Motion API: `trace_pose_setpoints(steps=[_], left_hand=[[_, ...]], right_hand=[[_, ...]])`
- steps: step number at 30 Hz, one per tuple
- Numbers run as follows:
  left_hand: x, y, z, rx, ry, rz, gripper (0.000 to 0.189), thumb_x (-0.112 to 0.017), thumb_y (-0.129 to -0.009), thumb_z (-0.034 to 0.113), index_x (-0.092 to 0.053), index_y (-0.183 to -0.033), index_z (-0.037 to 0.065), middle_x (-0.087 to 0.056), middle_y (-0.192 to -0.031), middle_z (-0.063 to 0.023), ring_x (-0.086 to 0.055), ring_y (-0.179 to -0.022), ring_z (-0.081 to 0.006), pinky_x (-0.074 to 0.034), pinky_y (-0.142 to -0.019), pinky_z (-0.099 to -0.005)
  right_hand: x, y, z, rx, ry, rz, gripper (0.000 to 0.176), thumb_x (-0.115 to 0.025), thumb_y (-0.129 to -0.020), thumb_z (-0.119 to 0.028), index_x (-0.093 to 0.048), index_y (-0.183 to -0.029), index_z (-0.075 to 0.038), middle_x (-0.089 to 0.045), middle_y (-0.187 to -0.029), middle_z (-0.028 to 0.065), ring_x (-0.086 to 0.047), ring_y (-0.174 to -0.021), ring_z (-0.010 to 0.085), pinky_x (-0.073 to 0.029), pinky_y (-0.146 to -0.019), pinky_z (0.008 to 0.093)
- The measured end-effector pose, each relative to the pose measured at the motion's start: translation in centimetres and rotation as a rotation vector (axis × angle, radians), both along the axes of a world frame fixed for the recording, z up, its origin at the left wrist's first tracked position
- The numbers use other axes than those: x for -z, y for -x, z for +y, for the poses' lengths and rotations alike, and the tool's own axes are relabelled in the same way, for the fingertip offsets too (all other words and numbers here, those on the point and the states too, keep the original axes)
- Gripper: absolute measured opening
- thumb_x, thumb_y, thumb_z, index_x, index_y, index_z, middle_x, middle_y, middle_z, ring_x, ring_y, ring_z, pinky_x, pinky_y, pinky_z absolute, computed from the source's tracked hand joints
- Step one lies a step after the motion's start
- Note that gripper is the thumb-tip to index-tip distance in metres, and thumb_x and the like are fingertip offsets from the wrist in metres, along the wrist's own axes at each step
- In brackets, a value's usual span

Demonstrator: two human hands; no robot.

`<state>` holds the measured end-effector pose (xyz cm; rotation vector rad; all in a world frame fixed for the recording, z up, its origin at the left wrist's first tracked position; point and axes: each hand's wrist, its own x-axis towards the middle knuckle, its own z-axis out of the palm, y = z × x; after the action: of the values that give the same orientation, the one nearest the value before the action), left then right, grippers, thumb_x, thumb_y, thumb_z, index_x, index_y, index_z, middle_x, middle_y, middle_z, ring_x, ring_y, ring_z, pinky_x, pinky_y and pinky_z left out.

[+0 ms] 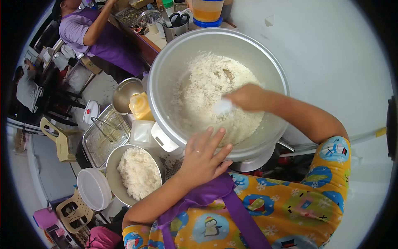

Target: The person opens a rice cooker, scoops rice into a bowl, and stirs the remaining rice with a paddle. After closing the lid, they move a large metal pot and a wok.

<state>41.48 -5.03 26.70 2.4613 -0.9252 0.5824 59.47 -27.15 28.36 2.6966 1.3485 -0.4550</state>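
A large silver pot (265, 54) stands in front of me with white cooked rice (207, 83) inside, heaped toward the far side. My right hand (246, 98) reaches into the pot, its fingers closed round a white rice paddle (223, 106). Motion blurs the hand and paddle, and the handle is hidden in the grip. On the pot's near rim lies my left hand (205, 157), fingers spread, holding nothing. Left of the pot's white side handle (164, 139), a metal bowl (111, 166) holds more white rice (139, 172).
A wire basket (105, 135), steel bowl (125, 93), yellow jug (140, 106) and clear lid (94, 189) crowd the left side. A container of orange liquid (207, 12) stands behind the pot. One person in a purple apron (112, 45) works at the upper left; another sits farther back.
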Motion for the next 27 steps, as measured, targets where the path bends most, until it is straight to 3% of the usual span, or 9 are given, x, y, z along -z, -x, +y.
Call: trace_pose_setpoints(steps=[2, 4, 7, 10, 16, 19, 22, 27], left_hand=[[0.0, 0.2, 0.0, -0.001, -0.003, 0.009, 0.044, -0.068, -0.075, 0.042, -0.055, -0.105, 0.013, -0.043, -0.139, -0.0145, -0.035, -0.130, -0.0349, -0.021, -0.107, -0.0481], [-0.1, 0.2, -0.1, -0.010, -0.001, 0.006, 0.044, -0.069, -0.075, 0.042, -0.056, -0.105, 0.013, -0.043, -0.139, -0.0142, -0.035, -0.130, -0.0348, -0.020, -0.107, -0.0482], [0.0, 0.3, 0.0, -0.003, 0.025, 0.079, 0.054, -0.065, -0.080, 0.040, -0.048, -0.129, 0.023, -0.038, -0.144, -0.0128, -0.040, -0.127, -0.0345, -0.031, -0.097, -0.0526], [0.2, 0.1, -0.1, -0.014, 0.008, 0.017, 0.044, -0.069, -0.074, 0.043, -0.058, -0.105, 0.015, -0.044, -0.139, -0.0131, -0.035, -0.130, -0.0345, -0.021, -0.107, -0.0486], [0.4, 0.0, -0.2, -0.011, 0.023, -0.010, 0.044, -0.069, -0.074, 0.043, -0.057, -0.106, 0.016, -0.045, -0.139, -0.0130, -0.035, -0.131, -0.0341, -0.021, -0.107, -0.0483], [0.4, 0.1, -0.1, -0.007, 0.016, -0.010, 0.045, -0.068, -0.075, 0.043, -0.055, -0.109, 0.016, -0.045, -0.139, -0.0131, -0.035, -0.131, -0.0342, -0.021, -0.107, -0.0485], [0.3, 0.0, 0.0, 0.004, 0.007, -0.003, 0.046, -0.068, -0.075, 0.042, -0.054, -0.110, 0.016, -0.044, -0.139, -0.0132, -0.035, -0.131, -0.0343, -0.021, -0.107, -0.0486], [0.2, 0.1, -0.1, -0.002, -0.004, -0.002, 0.046, -0.067, -0.076, 0.044, -0.055, -0.111, 0.017, -0.043, -0.140, -0.0130, -0.034, -0.131, -0.0338, -0.021, -0.107, -0.0485]], right_hand=[[-0.2, -3.6, -0.1, 0.221, -0.139, -0.142, 0.040, -0.051, -0.085, -0.008, -0.052, -0.124, -0.014, -0.067, -0.092, 0.0147, -0.066, -0.083, 0.0306, -0.051, -0.067, 0.0430], [0.6, -7.0, -0.8, 0.395, -0.037, -0.192, 0.040, -0.053, -0.087, -0.011, -0.049, -0.127, -0.010, -0.066, -0.095, 0.0174, -0.065, -0.089, 0.0319, -0.050, -0.073, 0.0432], [4.6, -9.3, -1.8, 0.572, -0.092, -0.147, 0.041, -0.054, -0.088, -0.014, -0.048, -0.128, -0.008, -0.065, -0.098, 0.0210, -0.064, -0.090, 0.0352, -0.049, -0.077, 0.0443], [6.1, -8.6, -1.5, 0.715, -0.209, -0.016, 0.042, -0.055, -0.089, -0.016, -0.047, -0.128, -0.006, -0.064, -0.099, 0.0246, -0.062, -0.092, 0.0385, -0.048, -0.080, 0.0452], [5.4, -3.0, -2.7, 0.539, -0.231, 0.156, 0.040, -0.054, -0.088, -0.017, -0.048, -0.126, -0.006, -0.064, -0.094, 0.0252, -0.063, -0.089, 0.0388, -0.048, -0.078, 0.0454], [3.9, 0.8, -0.9, 0.193, -0.041, 0.271, 0.040, -0.054, -0.088, -0.018, -0.049, -0.126, -0.007, -0.065, -0.092, 0.0234, -0.063, -0.087, 0.0379, -0.048, -0.075, 0.0461], [1.8, 1.2, 0.3, 0.073, 0.051, 0.280, 0.041, -0.054, -0.089, -0.020, -0.048, -0.127, -0.007, -0.065, -0.091, 0.0213, -0.063, -0.086, 0.0366, -0.048, -0.073, 0.0466], [1.3, -5.8, 2.3, 0.504, -0.249, -0.017, 0.038, -0.052, -0.090, -0.019, -0.048, -0.125, -0.006, -0.065, -0.094, 0.0194, -0.063, -0.090, 0.0351, -0.048, -0.075, 0.0466]])
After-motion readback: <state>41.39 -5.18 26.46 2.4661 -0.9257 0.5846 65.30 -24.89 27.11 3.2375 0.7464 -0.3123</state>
